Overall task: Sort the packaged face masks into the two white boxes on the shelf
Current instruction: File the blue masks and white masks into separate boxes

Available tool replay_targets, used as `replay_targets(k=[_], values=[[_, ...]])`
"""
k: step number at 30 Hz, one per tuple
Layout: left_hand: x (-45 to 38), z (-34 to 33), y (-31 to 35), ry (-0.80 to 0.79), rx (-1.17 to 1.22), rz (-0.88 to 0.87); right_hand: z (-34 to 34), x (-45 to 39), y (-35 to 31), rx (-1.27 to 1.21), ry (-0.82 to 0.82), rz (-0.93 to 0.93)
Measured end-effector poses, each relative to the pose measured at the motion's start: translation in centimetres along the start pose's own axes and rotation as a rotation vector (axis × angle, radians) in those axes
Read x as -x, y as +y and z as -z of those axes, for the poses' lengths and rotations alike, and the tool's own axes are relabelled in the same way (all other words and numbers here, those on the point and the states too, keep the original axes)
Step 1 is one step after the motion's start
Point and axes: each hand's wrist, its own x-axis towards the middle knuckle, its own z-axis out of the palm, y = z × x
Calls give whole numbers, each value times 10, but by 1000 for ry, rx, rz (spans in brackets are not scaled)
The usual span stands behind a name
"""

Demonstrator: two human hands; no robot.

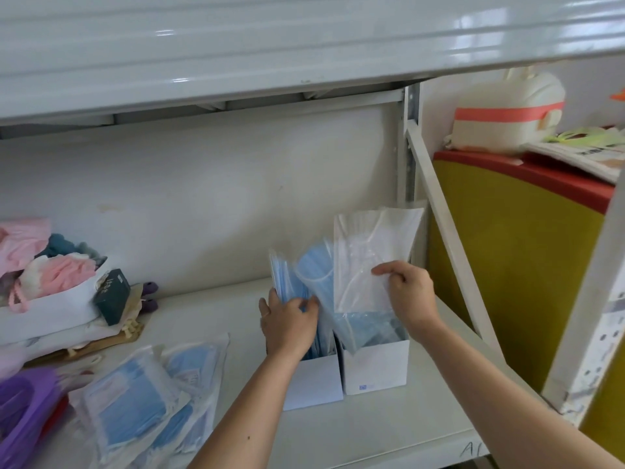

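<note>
Two white boxes stand side by side on the shelf, the left box point(316, 382) and the right box point(375, 367). Blue packaged masks point(291, 275) stand upright in the left box, and my left hand point(287, 324) grips them from the front. A clear package holding a white mask point(367, 252) stands tall over the right box, where more blue masks point(368, 326) lie. My right hand point(411, 296) pinches that white package at its lower right edge. A loose pile of packaged blue masks point(145, 401) lies on the shelf at the lower left.
A white bag of pink and teal cloth point(50, 282) and a dark green box point(111, 296) sit at the left, purple plastic point(23, 411) at the lower left corner. The shelf post and diagonal brace point(443, 231) stand right of the boxes. An upper shelf point(236, 55) overhangs.
</note>
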Motion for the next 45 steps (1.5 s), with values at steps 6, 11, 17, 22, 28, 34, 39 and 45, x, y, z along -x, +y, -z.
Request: replay_targets(k=[6, 11, 17, 22, 28, 34, 39, 45], values=[[0, 8, 12, 6, 246, 70, -7, 1, 8, 14, -86, -12], [-12, 35, 10, 359, 561, 151, -2, -2, 3, -125, 117, -18], [-20, 79, 5, 494, 23, 37, 15, -11, 0, -173, 281, -82], [-18, 76, 9, 415, -358, -67, 8, -3, 0, -165, 230, -60], [-25, 93, 8, 495, -338, -69, 9, -3, 1, -187, 199, -53], [-12, 42, 16, 217, -510, -244, 1, -1, -1, -240, 169, -58], [-11, 25, 4, 224, -375, -141, 3, 2, -3, -221, 144, -31], [-4, 11, 19, 300, -339, -440, 3, 2, 0, -232, 146, -53]])
